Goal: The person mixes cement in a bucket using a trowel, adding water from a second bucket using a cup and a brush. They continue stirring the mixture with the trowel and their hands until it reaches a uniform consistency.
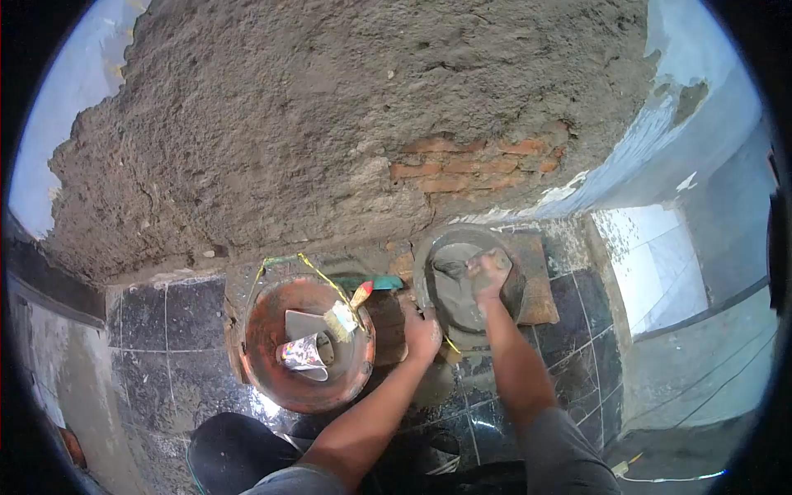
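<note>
A round grey bucket point(422, 272) of wet grey mortar point(456, 304) stands near the foot of the wall. My right hand point(490, 274) is inside it, low over the mortar, fingers curled and smeared grey; what they close on, if anything, is hidden. At the bucket's left side, my left hand point(421, 332) grips the rim. Further left sits an orange-red bucket point(257, 363). A paintbrush point(351, 312) with a red and yellow handle lies at its right rim. Inside are a patterned cup point(302, 353) and a pale flat-sided container point(304, 323).
Behind the buckets rises a rough, stripped wall point(272, 132) with exposed bricks point(478, 167). A green tool-like piece point(384, 282) lies between the buckets. Boards point(538, 285) lie under them on dark floor tiles point(186, 307). A thin cable point(672, 478) runs at the lower right.
</note>
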### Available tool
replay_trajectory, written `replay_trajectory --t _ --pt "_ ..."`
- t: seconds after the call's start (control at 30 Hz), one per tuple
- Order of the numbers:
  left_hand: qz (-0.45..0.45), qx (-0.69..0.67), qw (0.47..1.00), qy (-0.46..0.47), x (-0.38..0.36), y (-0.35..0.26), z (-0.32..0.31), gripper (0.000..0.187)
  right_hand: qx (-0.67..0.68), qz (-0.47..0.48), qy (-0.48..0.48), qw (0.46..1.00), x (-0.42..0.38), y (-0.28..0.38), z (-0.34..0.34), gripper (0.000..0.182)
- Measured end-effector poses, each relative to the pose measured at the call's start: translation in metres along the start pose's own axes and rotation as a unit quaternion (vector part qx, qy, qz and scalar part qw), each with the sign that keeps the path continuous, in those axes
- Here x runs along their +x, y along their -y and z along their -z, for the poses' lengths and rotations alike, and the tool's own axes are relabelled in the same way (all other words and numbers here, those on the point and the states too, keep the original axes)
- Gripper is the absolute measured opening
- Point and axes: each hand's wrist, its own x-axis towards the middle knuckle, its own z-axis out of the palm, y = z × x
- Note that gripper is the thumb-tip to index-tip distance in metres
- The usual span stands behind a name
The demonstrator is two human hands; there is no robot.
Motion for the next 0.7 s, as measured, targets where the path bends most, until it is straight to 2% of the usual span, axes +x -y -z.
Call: replay_trajectory --t 0.1,0.2,0.3,0.33,0.43,0.53,0.63,0.67,0.7 --pt "-0.005 0.000 1.000 0.017 0.005 0.010 0.003 0.033 0.054 -0.089 -0.006 0.995 0.001 -0.010 -0.010 0.034" --pt "0.022 -0.037 0.998 0.039 0.011 0.015 0.003 0.037 0.028 -0.038 0.058 0.997 -0.023 0.035 -0.007 0.030" --pt "0.067 -0.032 0.997 0.032 0.000 -0.017 0.015 0.038 -0.013 -0.032 0.139 0.990 -0.033 0.067 0.020 0.021" --pt "0.080 -0.071 0.993 0.052 0.009 0.003 0.010 0.038 -0.036 0.035 0.048 0.998 -0.045 0.078 0.016 0.016" --pt "0.083 -0.068 0.992 0.072 0.002 -0.011 0.020 0.036 -0.092 0.050 0.093 0.990 -0.037 0.121 0.042 0.011" --pt "0.078 -0.076 0.991 0.073 0.008 -0.007 0.018 0.032 0.039 0.050 0.090 0.994 -0.039 0.141 0.055 0.009" --pt "0.054 -0.123 0.988 0.082 0.005 -0.005 0.010 0.029 0.047 0.054 -0.022 0.997 -0.015 0.162 0.058 0.008" --pt "0.039 -0.117 0.990 0.068 0.004 -0.003 0.008 0.030 0.068 0.080 -0.037 0.994 -0.004 0.163 0.058 0.011" --pt "0.024 -0.106 0.993 0.056 0.003 -0.001 0.009 0.031 -0.002 0.166 -0.031 0.986 0.007 0.154 0.056 0.011"
